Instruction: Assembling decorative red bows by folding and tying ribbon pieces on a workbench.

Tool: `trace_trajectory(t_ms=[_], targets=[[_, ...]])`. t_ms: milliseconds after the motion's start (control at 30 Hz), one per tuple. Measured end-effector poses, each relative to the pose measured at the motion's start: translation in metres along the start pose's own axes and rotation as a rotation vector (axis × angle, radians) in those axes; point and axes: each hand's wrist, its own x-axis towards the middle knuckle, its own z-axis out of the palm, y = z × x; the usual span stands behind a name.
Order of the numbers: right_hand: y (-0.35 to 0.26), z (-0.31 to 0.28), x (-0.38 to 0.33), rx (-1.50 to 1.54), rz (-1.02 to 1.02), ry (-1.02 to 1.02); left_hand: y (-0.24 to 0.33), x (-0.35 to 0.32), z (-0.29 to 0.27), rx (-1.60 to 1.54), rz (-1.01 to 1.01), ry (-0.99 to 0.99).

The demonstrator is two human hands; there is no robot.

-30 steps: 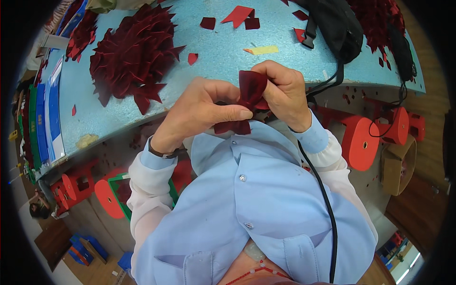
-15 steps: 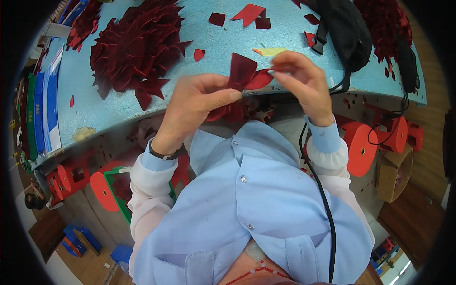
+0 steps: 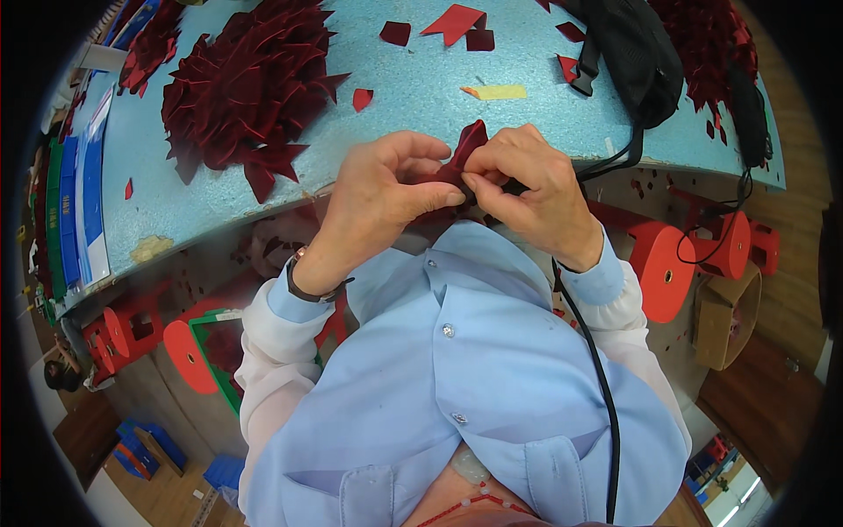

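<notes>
A dark red velvet ribbon bow (image 3: pixel 469 146) is between my two hands at the front edge of the table. My left hand (image 3: pixel 373 180) holds it from the left, thumb below and fingers curled above. On the other side my right hand (image 3: pixel 536 189) pinches the ribbon with thumb and forefinger, close to my left thumb. One pointed end sticks up between the hands; the lower part of the bow is mostly hidden by my fingers. A big heap of the same dark red bows (image 3: pixel 246 88) lies at left on the table.
Light blue table (image 3: pixel 351 119) carries red ribbon scraps (image 3: pixel 456 24), a yellow strip (image 3: pixel 499 91), a black bag (image 3: pixel 639 70) and another bow pile (image 3: pixel 702 48). Red stools (image 3: pixel 663 272), a green crate (image 3: pixel 211 351) and a cardboard box (image 3: pixel 727 321) stand below. A black cable (image 3: pixel 597 369) crosses my shirt.
My right hand has come in and down to the left, closing on the ribbon. The bow has turned from spread out to nearly edge-on. My left hand keeps its hold.
</notes>
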Motion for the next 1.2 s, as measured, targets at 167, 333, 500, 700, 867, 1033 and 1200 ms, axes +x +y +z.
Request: trace_trajectory(t_ms=[167, 333, 500, 700, 867, 1033, 1200], targets=[[-0.001, 0.003, -0.002, 0.006, 0.059, 0.008, -0.004, 0.002, -0.003, -0.018, -0.008, -0.053], [0.015, 0.009, -0.001, -0.091, 0.137, 0.155, -0.007, 0.001, -0.011, -0.088, -0.08, -0.095], [0.001, -0.009, -0.007, 0.218, 0.325, 0.219, -0.009, 0.005, -0.018, -0.301, -0.063, -0.007], [0.001, -0.001, -0.013, 0.622, 0.683, -0.001, -0.008, 0.004, -0.012, -0.388, -0.041, -0.049], [-0.004, 0.008, -0.003, 0.741, 0.727, 0.092, -0.008, 0.005, -0.003, -0.335, 0.002, -0.032], [0.005, 0.013, -0.008, 0.716, 0.675, 0.071, -0.005, 0.004, 0.006, -0.359, 0.007, 0.014], [0.001, 0.018, -0.01, 0.81, 0.692, 0.154, -0.013, 0.007, 0.007, -0.389, 0.005, 0.09]])
